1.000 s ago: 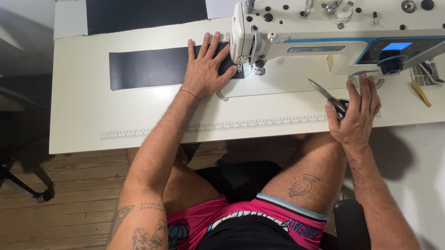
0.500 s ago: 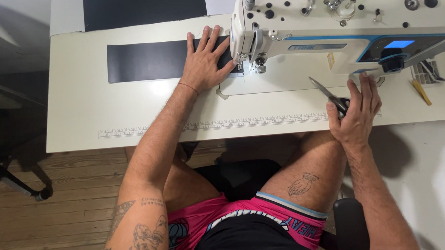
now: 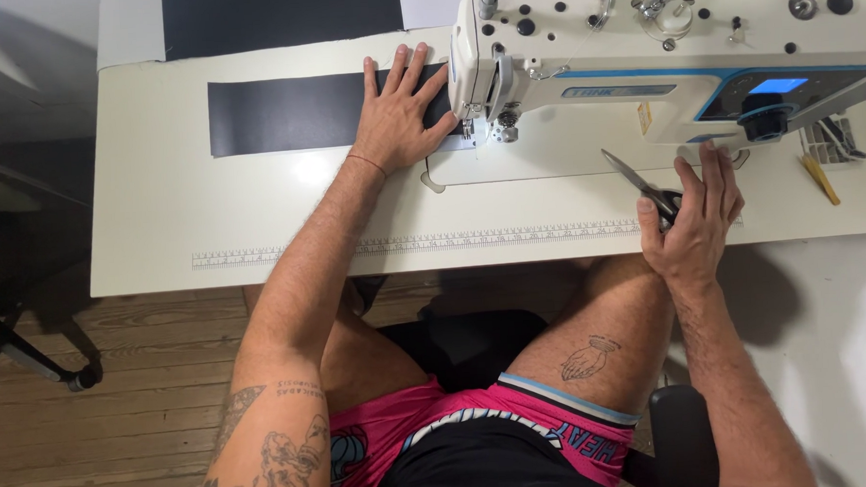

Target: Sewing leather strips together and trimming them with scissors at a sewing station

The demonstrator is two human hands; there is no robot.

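Note:
A long black fabric strip point(image 3: 286, 114) lies flat on the white sewing table point(image 3: 257, 222), its right end running under the needle area of the white sewing machine point(image 3: 659, 58). My left hand point(image 3: 400, 113) rests flat on the strip with fingers spread, just left of the presser foot point(image 3: 467, 130). My right hand point(image 3: 693, 218) is at the table's front right and grips a pair of scissors point(image 3: 635, 181), whose blades point up and to the left.
A larger black fabric piece point(image 3: 282, 16) lies at the back of the table. A printed ruler strip point(image 3: 404, 245) runs along the front edge. A yellow tool point(image 3: 821, 178) lies at the far right. A chair base point(image 3: 29, 359) stands on the wooden floor at left.
Both hands keep the same grip and place; only the view has shifted slightly.

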